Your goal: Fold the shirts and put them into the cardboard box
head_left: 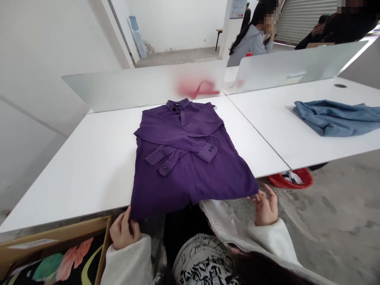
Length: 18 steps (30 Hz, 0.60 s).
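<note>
A purple long-sleeved shirt (166, 190) lies front up on the white table, its collar at the far end. Both sleeves are folded across its front, and dark buttons show on the cuffs. The lower part of the shirt hangs past the table's near edge. At the hem's left corner, my left hand (124, 230) holds the cloth between fingers and thumb. My right hand (265, 208) pinches the right hem corner, with some fingers raised.
A cardboard box (105, 237) with printed cloth stands at lower left. Blue cloth (338, 118) lies on the right of the white table (89, 158). Below is a red-lined bin (307, 180). Frosted dividers (142, 85) edge the table; people (249, 43) are beyond.
</note>
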Motion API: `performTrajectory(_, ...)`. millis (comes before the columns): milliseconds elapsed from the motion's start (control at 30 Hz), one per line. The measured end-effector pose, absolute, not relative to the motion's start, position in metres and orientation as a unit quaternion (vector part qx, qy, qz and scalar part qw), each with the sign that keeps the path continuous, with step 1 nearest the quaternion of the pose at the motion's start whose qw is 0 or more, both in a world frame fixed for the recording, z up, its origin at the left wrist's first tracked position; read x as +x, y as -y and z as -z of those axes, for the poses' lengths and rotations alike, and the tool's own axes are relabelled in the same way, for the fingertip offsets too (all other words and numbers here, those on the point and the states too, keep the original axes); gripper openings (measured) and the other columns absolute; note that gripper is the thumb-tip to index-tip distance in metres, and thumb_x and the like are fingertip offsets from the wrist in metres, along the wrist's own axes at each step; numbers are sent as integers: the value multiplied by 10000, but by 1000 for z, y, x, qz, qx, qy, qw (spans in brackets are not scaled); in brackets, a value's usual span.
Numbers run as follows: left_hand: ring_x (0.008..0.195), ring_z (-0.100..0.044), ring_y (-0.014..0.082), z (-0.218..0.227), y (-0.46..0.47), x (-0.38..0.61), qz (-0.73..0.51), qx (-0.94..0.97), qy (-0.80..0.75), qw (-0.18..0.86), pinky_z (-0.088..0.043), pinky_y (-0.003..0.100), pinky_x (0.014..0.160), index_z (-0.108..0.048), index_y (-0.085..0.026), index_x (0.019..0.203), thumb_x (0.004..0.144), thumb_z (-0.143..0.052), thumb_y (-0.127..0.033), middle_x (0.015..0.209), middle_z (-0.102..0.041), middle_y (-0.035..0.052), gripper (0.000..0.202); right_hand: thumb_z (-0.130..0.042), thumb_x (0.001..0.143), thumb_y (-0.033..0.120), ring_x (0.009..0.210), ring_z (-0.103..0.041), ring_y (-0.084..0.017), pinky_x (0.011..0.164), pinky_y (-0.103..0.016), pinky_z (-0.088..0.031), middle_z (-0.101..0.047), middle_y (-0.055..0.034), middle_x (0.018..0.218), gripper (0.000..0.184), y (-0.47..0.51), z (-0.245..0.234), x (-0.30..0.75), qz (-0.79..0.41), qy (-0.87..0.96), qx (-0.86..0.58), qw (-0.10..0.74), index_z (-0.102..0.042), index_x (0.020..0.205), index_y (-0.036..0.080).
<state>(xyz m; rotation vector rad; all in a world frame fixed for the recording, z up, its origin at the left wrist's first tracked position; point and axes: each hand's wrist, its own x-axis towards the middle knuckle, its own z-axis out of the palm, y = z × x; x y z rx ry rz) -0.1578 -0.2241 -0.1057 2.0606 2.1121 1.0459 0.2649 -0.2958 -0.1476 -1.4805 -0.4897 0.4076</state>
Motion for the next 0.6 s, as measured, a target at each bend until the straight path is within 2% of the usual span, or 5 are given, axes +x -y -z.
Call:
performTrajectory(67, 1276, -418, 380, 113, 220, -157, -319, 664, -673, -68, -361, 529, 1038, -513, -85, 1301, 835, -482, -322, 1319, -465, 245, 523, -532, 767, 416, 987, -604, -274, 823, -495, -504, -595, -120, 1058, 575, 296, 160, 277, -60, 318, -720, 614, -428, 1290, 199)
performTrajectory(233, 1401, -166, 408, 112, 206, -141, -257, 729, -629, -83, -168, 625, 1094, -371, -98, 1417, 843, -470, -333, 1475, -300, 244, 628, -533, 791, 381, 1381, -191, -422, 1055, -618, -237, -365, -247, 1403, 525, 281, 166, 291, 82, 478, -795, 364, -562, 1226, 88)
performTrajectory(333, 1392, -208, 394, 107, 200, -138, -243, 738, -625, -75, -52, 662, 1089, -405, -209, 1412, 846, -490, -323, 1471, -358, 179, 584, -485, 839, 387, 1398, -152, -403, 1055, -619, -230, -335, -202, 1442, 472, 273, 160, 292, 110, 504, -799, 310, -589, 1229, 142)
performTrajectory(433, 1370, -301, 337, 106, 200, -138, -262, 758, -590, -96, -68, 636, 1104, -397, -312, 1409, 856, -468, -270, 1447, -421, 109, 559, -467, 855, 423, 1385, -205, -390, 1059, -586, -250, -357, -171, 1435, 426, 268, 161, 295, 183, 530, -774, 293, -654, 1154, 185)
performTrajectory(600, 1299, -437, 275, 111, 197, -130, -340, 789, -491, -143, -76, 552, 1138, -432, -296, 1392, 858, -385, -162, 1361, -525, 89, 552, -441, 871, 377, 1341, -325, -336, 1061, -539, -258, -436, -73, 1403, 354, 258, 166, 290, 307, 629, -638, 321, -668, 1135, 316)
